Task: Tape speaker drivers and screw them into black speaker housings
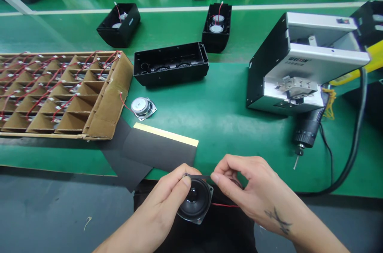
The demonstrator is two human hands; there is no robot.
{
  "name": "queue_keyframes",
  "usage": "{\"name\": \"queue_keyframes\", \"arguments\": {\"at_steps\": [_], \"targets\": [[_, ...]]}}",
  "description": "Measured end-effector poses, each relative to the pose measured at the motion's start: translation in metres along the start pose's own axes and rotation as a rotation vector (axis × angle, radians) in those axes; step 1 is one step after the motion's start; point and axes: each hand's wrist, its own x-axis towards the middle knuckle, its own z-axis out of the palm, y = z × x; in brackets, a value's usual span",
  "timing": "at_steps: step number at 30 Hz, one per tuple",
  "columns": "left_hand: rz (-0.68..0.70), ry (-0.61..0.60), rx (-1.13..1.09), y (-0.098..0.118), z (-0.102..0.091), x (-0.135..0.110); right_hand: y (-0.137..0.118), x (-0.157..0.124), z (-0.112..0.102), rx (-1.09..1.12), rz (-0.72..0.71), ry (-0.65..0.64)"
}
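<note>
My left hand (163,199) is closed on a round black speaker driver (196,204) with a square metal frame, its cone facing up. Across the top edge of that frame runs a thin black strip (201,176); my left thumb presses one end down. The strip's other part is pinched between the thumb and fingers of my right hand (247,183). A red wire (224,205) leads off from the driver towards the right. Beyond my left hand, black foam sheets (161,151) lie overlapped, the upper one with a yellow edge.
A divided cardboard box (109,101) of wired speakers stands at left. Another speaker driver (143,108) lies beside it, below an open black speaker housing (170,65). More housings (217,27) sit farther back. At right are a WEIXIN machine (299,69) and an electric screwdriver (308,129).
</note>
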Motion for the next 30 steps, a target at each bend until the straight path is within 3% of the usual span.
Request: {"name": "queue_keyframes", "arguments": {"at_steps": [9, 13, 17, 21, 25, 30], "targets": [[0.026, 0.033, 0.007, 0.005, 0.004, 0.004, 0.003, -0.001, 0.0, 0.035, -0.004, -0.011], [0.018, 0.036, 0.004, 0.003, 0.004, 0.003, 0.008, -0.004, -0.003, 0.023, -0.098, -0.004], [0.041, 0.066, 0.12, 0.003, 0.003, 0.0, 0.01, -0.002, -0.014, -0.148, -0.194, 0.001], [0.154, 0.106, 0.266, 0.005, 0.002, 0.004, -0.008, 0.008, -0.031, -0.455, -0.324, -0.066], [0.23, 0.116, 0.256, 0.01, 0.0, 0.01, -0.036, 0.016, -0.042, -0.705, -0.371, -0.121], [0.117, 0.074, 0.122, 0.019, -0.004, 0.006, -0.041, 0.013, -0.035, -0.581, -0.349, 0.029]]}}
